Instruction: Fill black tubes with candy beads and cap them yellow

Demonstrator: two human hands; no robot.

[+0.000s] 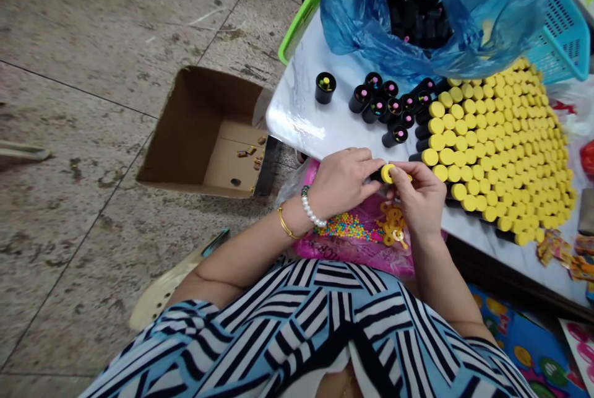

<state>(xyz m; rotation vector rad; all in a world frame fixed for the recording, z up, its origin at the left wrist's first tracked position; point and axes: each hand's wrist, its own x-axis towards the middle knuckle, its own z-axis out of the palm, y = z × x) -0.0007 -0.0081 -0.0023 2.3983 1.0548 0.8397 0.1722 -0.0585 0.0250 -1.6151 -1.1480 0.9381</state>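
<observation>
My left hand [342,180] is closed round a small black tube [377,176] held sideways at the table's near edge. My right hand [417,195] pinches a yellow cap [388,173] against the tube's end. Just beyond my hands, several open black tubes [387,107] stand on the white table [301,113], each with a bright bit inside. To their right lies a large stack of capped tubes with yellow ends [501,144]. On my lap a pink bag [362,231] holds coloured beads and loose yellow caps [392,224].
A blue plastic bag [464,26] full of black tubes sits at the back of the table, with a blue basket [563,33] and a green tray [297,26] behind. An open cardboard box [208,132] stands on the tiled floor to the left.
</observation>
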